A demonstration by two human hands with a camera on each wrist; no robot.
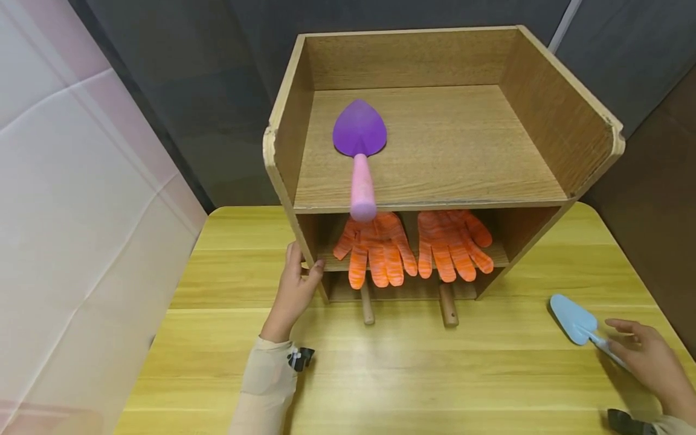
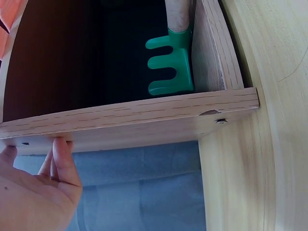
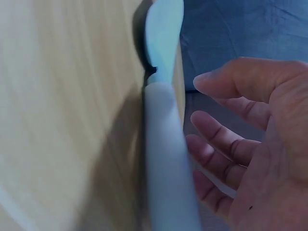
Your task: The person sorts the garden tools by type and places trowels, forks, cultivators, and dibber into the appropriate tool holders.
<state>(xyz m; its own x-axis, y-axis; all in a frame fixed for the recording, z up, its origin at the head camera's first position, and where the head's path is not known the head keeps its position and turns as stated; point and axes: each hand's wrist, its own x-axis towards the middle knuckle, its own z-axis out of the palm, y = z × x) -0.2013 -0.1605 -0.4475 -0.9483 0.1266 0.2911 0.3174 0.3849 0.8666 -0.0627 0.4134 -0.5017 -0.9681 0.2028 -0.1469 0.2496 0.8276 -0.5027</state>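
Observation:
My left hand (image 1: 296,290) touches the left side panel of a small wooden shelf unit (image 1: 446,145). In the left wrist view its straight fingers (image 2: 65,161) meet the panel's outer face. My right hand (image 1: 647,356) hovers beside a light-blue trowel (image 1: 573,320) on the table at the right. The right wrist view shows its fingers and thumb loosely bent and spread, apart from the trowel's pale handle (image 3: 171,159). A purple trowel (image 1: 360,130) with a pink handle lies on the unit's top. Two orange gloves (image 1: 380,251) hang over the middle shelf's front edge.
Two wooden handles, a pale one (image 1: 367,305) and a brown one (image 1: 449,305), stick out from the bottom shelf. Inside it, a green hand rake (image 2: 175,62) lies along one wall. The yellow wooden table (image 1: 380,380) meets a dark wall behind and a pale wall at left.

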